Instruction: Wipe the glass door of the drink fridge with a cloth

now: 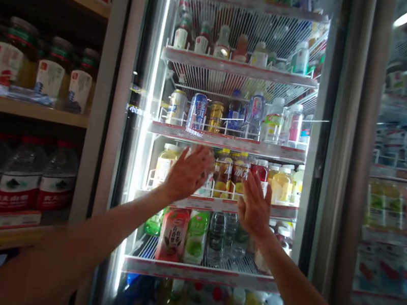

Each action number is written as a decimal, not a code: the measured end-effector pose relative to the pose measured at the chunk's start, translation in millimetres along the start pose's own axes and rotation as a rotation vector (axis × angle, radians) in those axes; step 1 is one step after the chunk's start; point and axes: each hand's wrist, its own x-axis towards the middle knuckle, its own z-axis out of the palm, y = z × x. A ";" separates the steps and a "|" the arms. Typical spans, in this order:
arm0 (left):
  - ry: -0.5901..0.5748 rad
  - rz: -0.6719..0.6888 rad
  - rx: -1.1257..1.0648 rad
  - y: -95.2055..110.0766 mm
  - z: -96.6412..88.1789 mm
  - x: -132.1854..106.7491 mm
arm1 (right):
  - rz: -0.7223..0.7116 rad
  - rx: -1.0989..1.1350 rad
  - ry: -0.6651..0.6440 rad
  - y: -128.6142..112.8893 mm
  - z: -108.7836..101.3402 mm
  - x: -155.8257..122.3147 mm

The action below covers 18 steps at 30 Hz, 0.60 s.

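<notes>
My left hand (189, 172) is raised in front of a lit drinks cooler, fingers stretched out and slightly blurred. It hides part of the bottle row behind it. To its right my right hand (256, 204) is held up too, open, with its fingers pointing up and to the left. Neither holds anything. Between them stand dark-labelled bottles with yellow caps (222, 173). A bottle with a red drink (259, 170) shows just above my right fingertips. Below are a red drink bottle (173, 234) and a green one (196, 237). I cannot tell whether either hand touches anything.
Cans such as a blue one (198, 110) stand on the wire shelf above. At left, a wooden rack (28, 109) holds jars and large water bottles (21, 178). A metal door frame (344, 144) borders the right side, with more drinks behind glass beyond.
</notes>
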 end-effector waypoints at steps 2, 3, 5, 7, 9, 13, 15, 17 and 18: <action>-0.089 0.274 -0.053 17.6 2.3 -13.7 | 0.003 -0.003 -0.006 2.4 -2.9 -6.7; -0.134 0.378 -0.073 25.1 3.3 -19.8 | 0.003 0.000 -0.008 2.7 -4.7 -10.1; -0.157 0.375 -0.081 34.1 6.0 -25.0 | 0.000 0.028 -0.007 0.8 -9.1 -15.3; -0.081 0.151 -0.063 37.4 10.1 -20.5 | -0.016 0.096 0.008 -5.0 -13.7 -16.3; 0.005 -0.008 -0.061 41.0 15.3 -12.2 | -0.039 0.213 0.043 -16.3 -16.0 -12.0; 0.022 -0.073 -0.085 54.2 19.7 -14.2 | -0.036 0.369 0.045 -56.5 -5.3 7.0; 0.030 -0.159 -0.069 55.7 17.1 -28.3 | 0.022 0.292 -0.016 -80.0 7.3 17.0; 0.056 -0.207 -0.043 50.9 13.1 -46.2 | 0.075 0.171 -0.050 -95.9 19.3 23.2; 0.068 -0.215 -0.033 47.1 11.1 -54.8 | 0.076 0.121 -0.058 -97.8 22.7 23.3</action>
